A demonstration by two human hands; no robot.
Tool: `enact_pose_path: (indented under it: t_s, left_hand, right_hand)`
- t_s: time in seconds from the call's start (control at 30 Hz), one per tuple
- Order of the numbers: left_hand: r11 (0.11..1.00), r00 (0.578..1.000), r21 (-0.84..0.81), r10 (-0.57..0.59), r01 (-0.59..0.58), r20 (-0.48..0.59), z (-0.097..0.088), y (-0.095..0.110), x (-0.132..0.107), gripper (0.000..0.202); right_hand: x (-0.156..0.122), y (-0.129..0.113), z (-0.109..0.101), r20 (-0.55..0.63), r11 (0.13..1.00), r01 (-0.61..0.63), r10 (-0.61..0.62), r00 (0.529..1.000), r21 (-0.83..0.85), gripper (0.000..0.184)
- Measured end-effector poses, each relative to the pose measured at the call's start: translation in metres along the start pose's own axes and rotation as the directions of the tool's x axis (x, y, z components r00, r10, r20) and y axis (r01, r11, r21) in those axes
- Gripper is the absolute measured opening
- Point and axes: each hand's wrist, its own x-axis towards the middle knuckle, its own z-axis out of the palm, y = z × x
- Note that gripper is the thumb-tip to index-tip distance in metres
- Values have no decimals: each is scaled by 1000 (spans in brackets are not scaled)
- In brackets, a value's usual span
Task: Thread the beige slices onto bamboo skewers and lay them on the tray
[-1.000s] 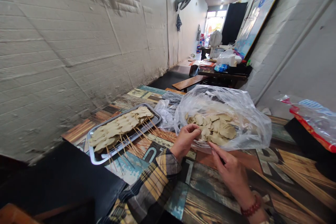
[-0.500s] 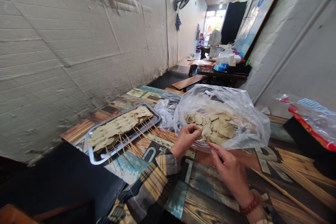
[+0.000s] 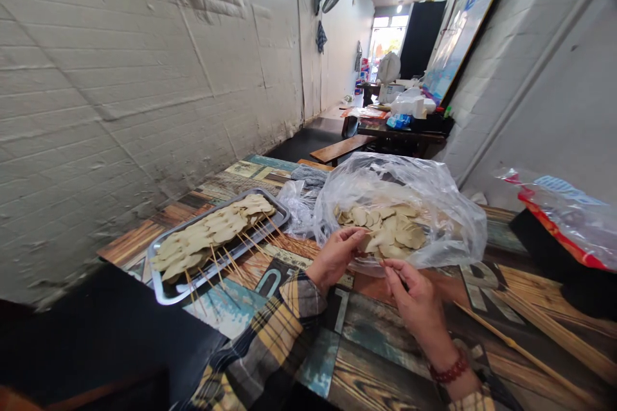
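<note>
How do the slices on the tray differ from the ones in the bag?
Tray slices are threaded on bamboo skewers; bag slices are loose. Tray slices lie in overlapping rows along the metal tray; bag slices sit in a jumbled heap inside the clear plastic bag, where the left hand touches them. Both are pale, flat pieces.

Large painted letters stand on the tabletop (image 3: 385, 340). A pale one that reads like "U" (image 3: 268, 280) lies near the wrist of the left hand (image 3: 335, 257), its lower part hidden by the plaid sleeve (image 3: 284, 327). A dark "L" (image 3: 340, 308) sits between the 2 wrists. Just right of the right hand (image 3: 417, 298), a pale "R" (image 3: 475, 277) shows in part. The poster (image 3: 457, 32) on the right wall carries print too blurred to read.
</note>
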Motion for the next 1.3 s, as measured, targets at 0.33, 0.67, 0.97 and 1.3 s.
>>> enact_pose_path:
  t_s: [0.33, 0.67, 0.97, 1.3]
  left_hand:
    - [999, 998, -53, -2, -2, -71, -3, -2, 1, 39]
    - [994, 975, 36, 111, -106, -192, -7, 1, 4, 40]
    - [992, 981, 102, 97, -81, -167, 1, -5, 0, 40]
    - [965, 997, 259, 57, -41, -55, 12, -18, -5, 35]
  right_hand:
    - [-4, 6, 7, 70, 999, 32, -34, 997, 28, 32]
    - [-7, 12, 10, 53, 996, 82, -80, 995, -43, 32]
    - [-6, 8, 9, -6, 992, 99, -100, 995, -79, 32]
    - [-2, -1, 2, -36, 995, 31, -35, 999, -96, 27]
